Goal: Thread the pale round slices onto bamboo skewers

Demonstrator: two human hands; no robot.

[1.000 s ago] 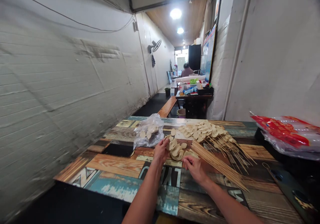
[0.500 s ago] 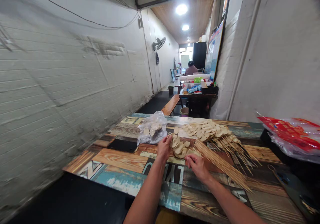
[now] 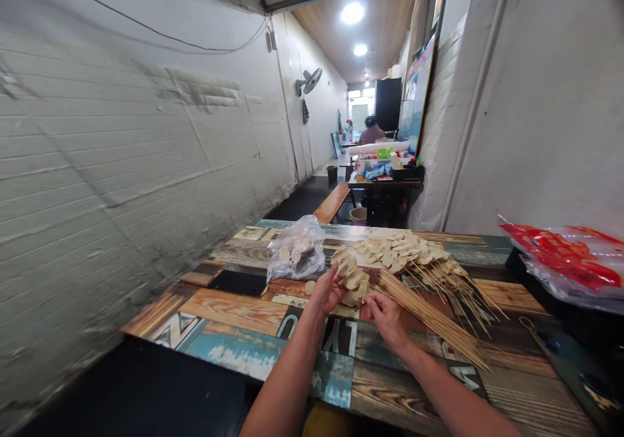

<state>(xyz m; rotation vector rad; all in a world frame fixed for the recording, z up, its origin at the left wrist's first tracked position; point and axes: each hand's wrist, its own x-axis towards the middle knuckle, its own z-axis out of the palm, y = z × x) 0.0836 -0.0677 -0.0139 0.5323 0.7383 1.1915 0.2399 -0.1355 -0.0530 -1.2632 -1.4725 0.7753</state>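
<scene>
Closer to the bare bamboo skewers (image 3: 431,320) than half a second ago, the left hand (image 3: 327,291) now holds the beige slices (image 3: 355,279).

Far left of the skewers on the wood-patterned bench (image 3: 234,317) sits a crumpled clear plastic bag (image 3: 297,255) with round slices inside; one loose slice (image 3: 310,287) lies left of them too. The left fingers curl around the near edge of the beige slices, which are just left of the skewers. The right hand (image 3: 387,317), just before the skewers' left end, presses thumb and forefinger together; what lies between is too small to tell. Behind the skewers spreads a heap of skewered slices (image 3: 407,251); well right, a red-and-clear plastic package (image 3: 565,258).
</scene>
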